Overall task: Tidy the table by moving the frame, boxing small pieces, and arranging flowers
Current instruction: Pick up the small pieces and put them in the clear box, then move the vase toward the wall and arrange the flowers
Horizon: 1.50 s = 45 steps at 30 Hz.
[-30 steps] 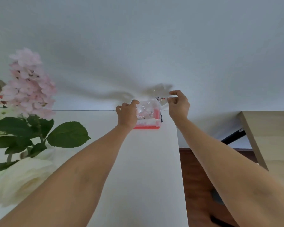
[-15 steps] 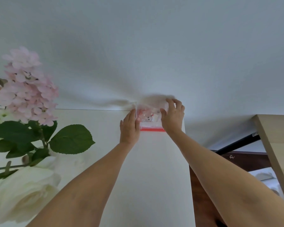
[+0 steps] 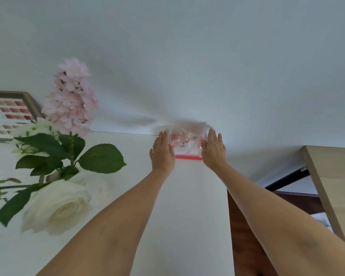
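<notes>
A small clear plastic box [image 3: 187,145] with a red base stands at the far right corner of the white table [image 3: 187,206], against the wall, with small pieces inside. My left hand [image 3: 162,151] presses flat against its left side and my right hand [image 3: 213,151] against its right side, so both hold it between them. A pink hydrangea stem [image 3: 71,100] rises at the left, with white roses [image 3: 56,206] and green leaves below it. A wooden frame [image 3: 10,112] with rows of reddish samples leans at the far left edge.
The pale wall [image 3: 187,56] runs right behind the box. To the right of the table lies a gap with dark floor [image 3: 245,226], then a light wooden tabletop [image 3: 335,186] with a black leg.
My right hand came down from above the box to its right side, and both hands now lie flat along its sides. The view has swung left, showing the frame.
</notes>
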{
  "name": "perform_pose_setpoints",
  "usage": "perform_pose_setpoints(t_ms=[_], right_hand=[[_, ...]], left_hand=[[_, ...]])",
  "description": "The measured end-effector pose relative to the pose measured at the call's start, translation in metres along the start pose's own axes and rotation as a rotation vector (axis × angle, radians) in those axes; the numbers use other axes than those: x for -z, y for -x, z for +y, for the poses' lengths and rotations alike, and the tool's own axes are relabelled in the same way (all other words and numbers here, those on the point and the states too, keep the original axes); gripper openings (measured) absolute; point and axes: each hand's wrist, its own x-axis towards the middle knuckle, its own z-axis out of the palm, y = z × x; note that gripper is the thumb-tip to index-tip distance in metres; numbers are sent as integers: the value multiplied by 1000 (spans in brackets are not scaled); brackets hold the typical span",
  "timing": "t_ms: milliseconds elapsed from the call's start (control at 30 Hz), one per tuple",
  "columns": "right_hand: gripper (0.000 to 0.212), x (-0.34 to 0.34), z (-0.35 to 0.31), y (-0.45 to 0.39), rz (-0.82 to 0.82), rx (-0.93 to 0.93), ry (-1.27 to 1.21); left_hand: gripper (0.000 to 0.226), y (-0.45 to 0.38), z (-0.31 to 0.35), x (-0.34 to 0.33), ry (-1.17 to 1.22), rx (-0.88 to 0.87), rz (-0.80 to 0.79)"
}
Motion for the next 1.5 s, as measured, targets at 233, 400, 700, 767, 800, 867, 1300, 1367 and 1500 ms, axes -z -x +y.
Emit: perform_pose_setpoints(t_ms=[233, 400, 700, 767, 800, 867, 1300, 1367, 1500], right_hand=[[55, 0, -14, 47, 86, 9, 46], [55, -17, -21, 94, 45, 23, 91], [55, -70, -48, 187, 29, 4, 106], [55, -89, -58, 208, 17, -13, 115], [55, -99, -63, 218, 13, -17, 116], [56, -116, -77, 232, 3, -18, 117], [57, -195, -148, 263, -123, 126, 31], [56, -202, -153, 256, -134, 141, 6], [55, -215, -166, 244, -124, 175, -35]], left_hand=[[48, 68, -7, 22, 27, -46, -3], [47, 134, -42, 30, 40, -90, -61], [45, 232, -158, 78, 95, -126, -119], [45, 245, -189, 95, 101, -108, -105], [45, 249, -204, 106, 102, -95, -93], [45, 252, -230, 126, 99, -71, -58], [45, 216, -284, 174, 223, 87, 16], [45, 206, -284, 174, 225, 72, 15], [46, 186, -286, 173, 228, 65, 23]])
